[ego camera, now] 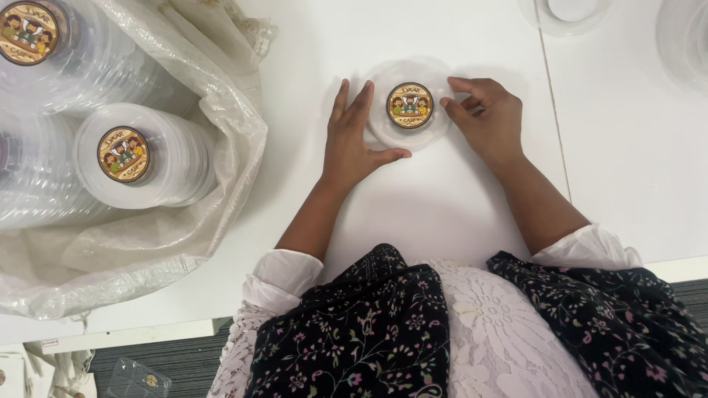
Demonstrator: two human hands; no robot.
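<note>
Both hands rest on the white table in the upper middle of the frame, flanking a clear plastic lid that carries a round brown sticker with a cartoon picture. Left hand lies flat and spread just beside the lid's left edge, fingers pointing up the frame and the thumb reaching under the lid's lower rim; it grips nothing. Right hand is curled, fingertips bent in against the lid's right edge, seeming to pinch or steady the rim rather than close around it.

Judging by its thin, see-through look, the lid is very light, somewhat flexible and smooth enough to slide on the tabletop; the rim looks like the sensible place to take hold, since pressing the middle would likely flex it.

Both forearms come up from the bottom of the frame, angled inward, with white cuffs pushed back.

At the upper left, a translucent plastic sack holds stacks of stickered lids. More clear plastic pieces sit at the upper right edge
</note>
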